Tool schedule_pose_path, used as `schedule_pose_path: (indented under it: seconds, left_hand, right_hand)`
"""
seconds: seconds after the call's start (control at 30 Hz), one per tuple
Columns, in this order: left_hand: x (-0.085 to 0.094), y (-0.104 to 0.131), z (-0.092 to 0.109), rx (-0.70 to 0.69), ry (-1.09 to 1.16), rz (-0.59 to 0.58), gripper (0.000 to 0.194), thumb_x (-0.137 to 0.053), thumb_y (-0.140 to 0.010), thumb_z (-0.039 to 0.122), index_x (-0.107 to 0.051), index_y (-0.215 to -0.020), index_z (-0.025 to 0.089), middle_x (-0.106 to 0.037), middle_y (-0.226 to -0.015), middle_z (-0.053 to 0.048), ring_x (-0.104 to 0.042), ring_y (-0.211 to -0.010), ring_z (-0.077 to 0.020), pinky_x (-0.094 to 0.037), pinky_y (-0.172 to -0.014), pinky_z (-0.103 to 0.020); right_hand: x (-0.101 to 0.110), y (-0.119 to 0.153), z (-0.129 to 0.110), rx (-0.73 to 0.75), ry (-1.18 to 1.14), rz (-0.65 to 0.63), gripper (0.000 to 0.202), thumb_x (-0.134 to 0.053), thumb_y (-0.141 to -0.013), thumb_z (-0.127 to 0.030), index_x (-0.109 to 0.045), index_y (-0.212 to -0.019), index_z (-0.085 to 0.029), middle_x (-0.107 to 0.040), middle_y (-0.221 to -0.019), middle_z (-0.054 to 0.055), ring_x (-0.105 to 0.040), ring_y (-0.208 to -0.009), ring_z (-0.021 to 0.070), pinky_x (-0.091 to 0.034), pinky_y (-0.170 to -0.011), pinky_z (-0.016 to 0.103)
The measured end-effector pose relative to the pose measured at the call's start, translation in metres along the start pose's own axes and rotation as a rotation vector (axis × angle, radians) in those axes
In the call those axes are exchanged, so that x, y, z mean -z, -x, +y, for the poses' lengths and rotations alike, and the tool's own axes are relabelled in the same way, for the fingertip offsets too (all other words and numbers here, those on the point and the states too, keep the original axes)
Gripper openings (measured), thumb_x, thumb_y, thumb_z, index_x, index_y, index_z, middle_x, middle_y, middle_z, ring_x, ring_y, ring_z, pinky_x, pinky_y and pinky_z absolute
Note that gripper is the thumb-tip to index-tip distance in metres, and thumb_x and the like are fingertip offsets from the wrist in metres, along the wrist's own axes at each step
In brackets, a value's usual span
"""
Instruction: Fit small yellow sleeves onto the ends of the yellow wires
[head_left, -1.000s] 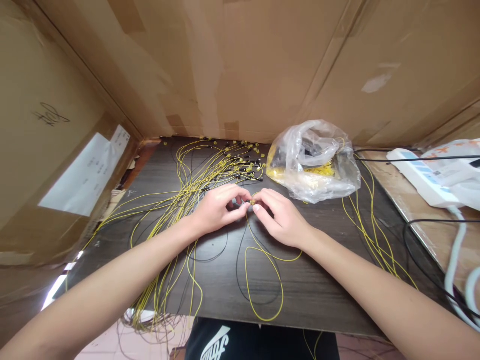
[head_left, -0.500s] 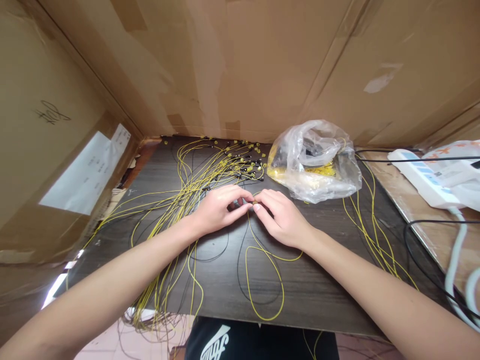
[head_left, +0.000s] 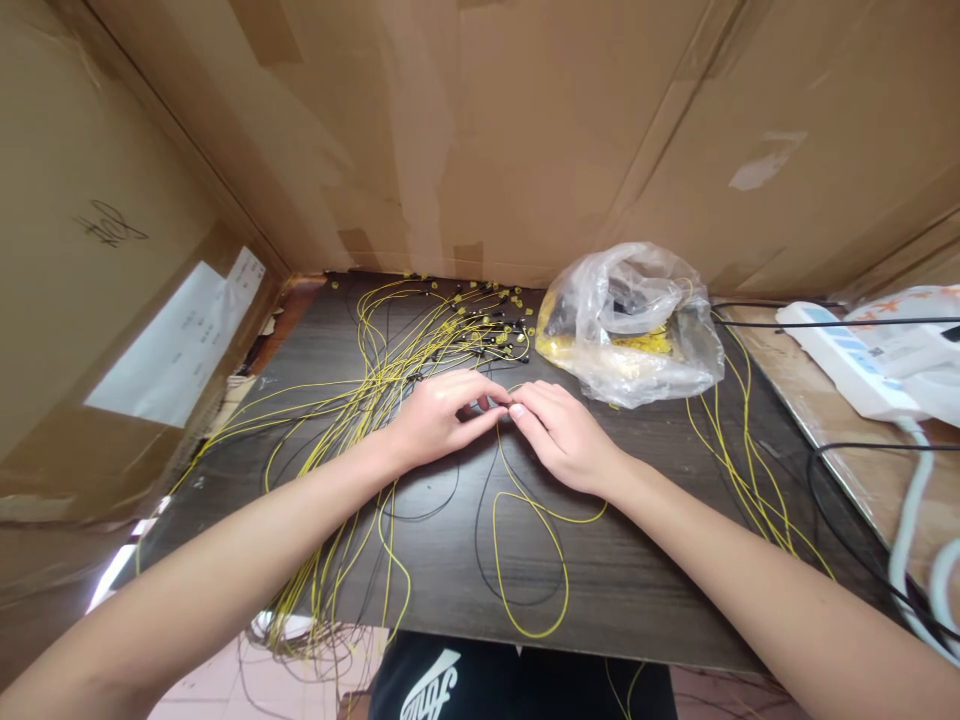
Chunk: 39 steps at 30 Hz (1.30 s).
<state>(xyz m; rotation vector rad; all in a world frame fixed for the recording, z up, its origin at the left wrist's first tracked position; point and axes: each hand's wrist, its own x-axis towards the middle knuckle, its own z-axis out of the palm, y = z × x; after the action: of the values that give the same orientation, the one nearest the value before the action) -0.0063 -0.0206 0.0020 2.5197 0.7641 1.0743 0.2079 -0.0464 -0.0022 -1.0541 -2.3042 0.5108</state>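
The person sits or stands at the near edge of the dark tabletop (head_left: 442,580), both forearms reaching over it. The left hand (head_left: 450,412) has thumb and forefinger brought to a pinch, and the right hand (head_left: 559,432) meets it tip to tip, its fingers pressed together. A small piece (head_left: 511,404) sits between them just past the tabletop's middle, nearly all hidden. From below those fingertips a yellow wire (head_left: 568,575) drops and loops toward the near edge, with a black wire (head_left: 525,604) curving beside it. To their left, a bundle of yellow wires (head_left: 381,375) fans from near the far edge and spills over the near-left corner; black tips and yellow bits lie scattered at its far end. A clear bag (head_left: 645,380) with yellow contents slumps by the far edge, right of centre.
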Motion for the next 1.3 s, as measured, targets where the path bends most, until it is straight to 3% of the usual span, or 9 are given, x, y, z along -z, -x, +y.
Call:
schedule_pose_path:
  seconds: [0.17,0.3,1.0,1.3]
  left_hand:
    - [-0.0001,0.0003,0.0006,0.075,0.026,0.007,0.012,-0.066,-0.093,0.024,-0.071,-0.101,0.016,-0.074,-0.085,-0.004,-0.067,-0.069,-0.0118,-0.055,-0.064,-0.023]
    - [-0.0002,0.0007,0.0002,0.071,0.017,0.016,0.011,-0.066,-0.093,0.024,-0.072,-0.099,0.016,-0.074,-0.083,-0.003,-0.066,-0.069,-0.0119,-0.056,-0.065,-0.024]
    - [-0.0008,-0.0006,-0.0002,0.151,0.099,0.033,0.008,-0.072,-0.088,0.020,-0.075,-0.094,0.016,-0.077,-0.082,-0.002,-0.069,-0.066,-0.0099,-0.056,-0.061,-0.018]
    - [-0.0007,0.0011,-0.0032,0.062,0.035,0.016,0.008,-0.070,-0.091,0.021,-0.073,-0.095,0.015,-0.076,-0.083,-0.003,-0.067,-0.069,-0.0110,-0.055,-0.064,-0.021]
  right_hand:
    - [0.0005,0.0000,-0.0017,-0.020,-0.025,0.041,0.024,-0.040,-0.105,-0.030,-0.056,-0.090,-0.020,-0.064,-0.086,0.005,-0.055,-0.082,0.0209,-0.041,-0.077,0.036]
    - [0.0006,0.0009,-0.0032,-0.040,-0.017,0.085,0.017,-0.045,-0.103,-0.029,-0.059,-0.099,-0.019,-0.064,-0.089,0.006,-0.058,-0.084,0.0216,-0.044,-0.078,0.037]
    - [-0.0028,0.0017,-0.0021,-0.001,-0.023,0.134,0.020,-0.046,-0.104,-0.027,-0.062,-0.099,-0.017,-0.063,-0.090,0.008,-0.058,-0.083,0.0208,-0.047,-0.077,0.036]
    - [-0.0042,0.0009,0.0001,-0.009,0.002,0.080,0.024,-0.041,-0.106,-0.028,-0.061,-0.099,-0.017,-0.064,-0.091,0.008,-0.058,-0.087,0.0224,-0.046,-0.080,0.038]
